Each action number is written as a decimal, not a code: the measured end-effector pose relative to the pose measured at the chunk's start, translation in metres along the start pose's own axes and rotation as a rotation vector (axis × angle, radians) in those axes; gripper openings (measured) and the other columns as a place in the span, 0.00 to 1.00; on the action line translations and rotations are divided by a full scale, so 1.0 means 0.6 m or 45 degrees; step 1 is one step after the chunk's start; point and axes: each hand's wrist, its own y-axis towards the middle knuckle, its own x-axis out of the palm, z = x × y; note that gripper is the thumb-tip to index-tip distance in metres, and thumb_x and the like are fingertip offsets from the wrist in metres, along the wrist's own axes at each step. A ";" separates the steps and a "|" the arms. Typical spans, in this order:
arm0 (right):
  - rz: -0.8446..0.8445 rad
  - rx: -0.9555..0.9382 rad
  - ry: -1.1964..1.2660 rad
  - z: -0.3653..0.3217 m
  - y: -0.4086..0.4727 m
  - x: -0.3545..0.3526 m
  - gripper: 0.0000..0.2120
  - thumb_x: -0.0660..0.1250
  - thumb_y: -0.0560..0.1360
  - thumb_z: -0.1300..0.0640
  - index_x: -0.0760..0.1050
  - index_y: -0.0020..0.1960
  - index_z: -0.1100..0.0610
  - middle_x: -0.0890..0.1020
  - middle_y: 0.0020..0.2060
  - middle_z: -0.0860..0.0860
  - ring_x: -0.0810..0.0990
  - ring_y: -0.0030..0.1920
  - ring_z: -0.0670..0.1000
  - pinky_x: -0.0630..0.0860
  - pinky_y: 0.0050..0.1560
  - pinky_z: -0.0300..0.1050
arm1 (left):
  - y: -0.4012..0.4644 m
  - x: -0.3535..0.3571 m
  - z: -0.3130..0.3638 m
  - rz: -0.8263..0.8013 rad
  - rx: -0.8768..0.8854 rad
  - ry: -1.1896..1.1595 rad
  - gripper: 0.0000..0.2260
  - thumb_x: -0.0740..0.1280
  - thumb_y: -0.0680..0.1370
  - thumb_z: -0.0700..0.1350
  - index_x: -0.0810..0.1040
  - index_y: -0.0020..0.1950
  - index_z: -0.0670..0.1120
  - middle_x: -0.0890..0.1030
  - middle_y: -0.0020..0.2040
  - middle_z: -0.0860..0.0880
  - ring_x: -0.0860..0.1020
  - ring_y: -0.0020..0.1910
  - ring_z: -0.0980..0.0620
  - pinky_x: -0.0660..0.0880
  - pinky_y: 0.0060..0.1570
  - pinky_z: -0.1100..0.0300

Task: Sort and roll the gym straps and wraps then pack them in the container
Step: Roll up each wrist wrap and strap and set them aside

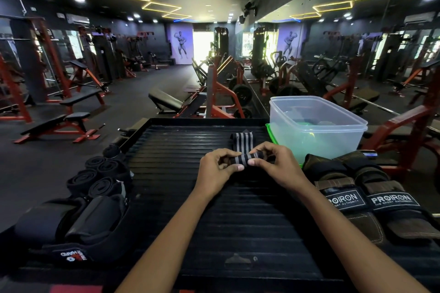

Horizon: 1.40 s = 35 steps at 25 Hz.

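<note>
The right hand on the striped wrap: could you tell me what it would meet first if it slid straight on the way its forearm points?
Probably the left hand, gripping the black-and-grey striped wrap's other end; depth unclear.

Two bare forearms in view, no sleeves visible up to the frame edge. Left hand [217, 170] and right hand [273, 166] both bare: no gloves, rings, watch or wristbands. Fingernails short and unpainted. No markings visible on either arm.
</note>
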 end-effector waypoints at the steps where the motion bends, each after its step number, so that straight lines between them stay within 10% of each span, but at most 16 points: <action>1: -0.013 -0.014 -0.035 0.000 0.000 0.001 0.06 0.75 0.70 0.58 0.80 0.45 0.56 0.83 0.38 0.49 0.80 0.39 0.48 0.75 0.43 0.40 | 0.000 -0.001 -0.001 0.003 0.019 0.034 0.12 0.76 0.69 0.38 0.84 0.49 0.50 0.83 0.47 0.53 0.81 0.48 0.54 0.77 0.51 0.66; 25: -0.134 -0.070 0.009 0.011 0.002 -0.008 0.12 0.78 0.66 0.60 0.76 0.44 0.54 0.82 0.40 0.52 0.79 0.43 0.58 0.77 0.47 0.58 | -0.005 0.007 0.001 -0.053 0.121 0.252 0.07 0.71 0.75 0.42 0.82 0.53 0.49 0.82 0.49 0.54 0.76 0.51 0.55 0.69 0.49 0.71; 35: -0.044 -0.224 -0.272 0.012 0.006 -0.008 0.12 0.78 0.67 0.58 0.83 0.49 0.57 0.81 0.42 0.49 0.78 0.42 0.45 0.72 0.43 0.33 | -0.005 0.013 0.002 -0.037 -0.089 0.098 0.05 0.71 0.75 0.46 0.82 0.49 0.47 0.83 0.45 0.47 0.75 0.37 0.64 0.70 0.39 0.74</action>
